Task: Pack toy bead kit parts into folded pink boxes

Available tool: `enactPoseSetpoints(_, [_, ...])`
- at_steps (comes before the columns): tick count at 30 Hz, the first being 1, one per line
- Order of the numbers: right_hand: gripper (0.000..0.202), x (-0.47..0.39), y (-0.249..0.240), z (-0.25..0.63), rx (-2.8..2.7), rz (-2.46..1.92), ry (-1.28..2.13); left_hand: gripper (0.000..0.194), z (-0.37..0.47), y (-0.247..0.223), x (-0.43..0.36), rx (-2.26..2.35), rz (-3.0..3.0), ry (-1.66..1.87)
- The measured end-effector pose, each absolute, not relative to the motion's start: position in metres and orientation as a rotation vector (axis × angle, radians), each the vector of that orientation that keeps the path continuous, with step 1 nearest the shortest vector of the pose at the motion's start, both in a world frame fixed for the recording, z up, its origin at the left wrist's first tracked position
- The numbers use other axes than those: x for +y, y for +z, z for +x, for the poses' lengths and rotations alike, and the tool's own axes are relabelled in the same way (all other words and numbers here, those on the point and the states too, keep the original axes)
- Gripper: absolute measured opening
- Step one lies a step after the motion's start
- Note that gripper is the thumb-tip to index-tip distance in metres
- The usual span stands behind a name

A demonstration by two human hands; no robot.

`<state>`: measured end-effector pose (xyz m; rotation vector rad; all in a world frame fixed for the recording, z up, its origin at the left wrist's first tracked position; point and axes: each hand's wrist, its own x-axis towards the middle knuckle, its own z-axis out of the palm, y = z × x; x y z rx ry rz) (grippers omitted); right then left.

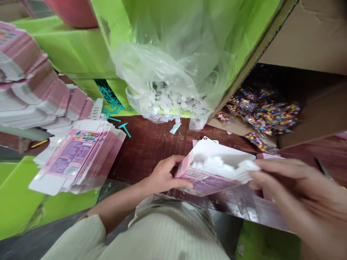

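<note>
While my left hand [166,174] grips an open pink box [213,185] near the counter's [146,142] edge, my right hand [299,189] pinches white pieces [245,170] at its mouth, apparently loading; the next tuck needs steadiness.

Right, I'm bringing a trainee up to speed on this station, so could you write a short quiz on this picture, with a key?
1. Multiple choice: what does the left grip hold?
A) a pair of scissors
B) an open pink-and-purple box
C) a turquoise stick

2. True or false: the turquoise pieces lie inside the brown carton on the right.

3. Short answer: what colour are the pieces in the clear plastic bag?

Key:
1. B.
2. False: the turquoise pieces lie on the left; the brown carton holds packets of multicoloured pieces.
3. White.
</note>
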<state>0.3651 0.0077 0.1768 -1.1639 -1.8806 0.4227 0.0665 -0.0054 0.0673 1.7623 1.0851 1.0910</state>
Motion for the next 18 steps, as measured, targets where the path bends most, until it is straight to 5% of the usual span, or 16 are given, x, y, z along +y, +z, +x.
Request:
enactPoseSetpoints(11, [0.032,0.021,0.114,0.367,-2.375,-1.122,0.076,0.046,0.084,0.037,-0.025,1.069,1.333,1.054])
enactPoseSetpoints(13, [0.036,0.016,0.094,0.366,-2.192,-1.197,0.204,0.049,0.09,0.026,-0.027,1.05,1.277,1.144])
enactPoseSetpoints(16, [0.07,0.0,0.06,0.358,-1.787,-1.254,0.672,0.081,0.089,0.012,-0.027,1.004,1.295,1.196])
enactPoseSetpoints(18, [0.063,-0.011,0.04,0.353,-1.585,-1.255,1.015,0.09,0.082,0.006,-0.025,0.977,1.332,1.077])
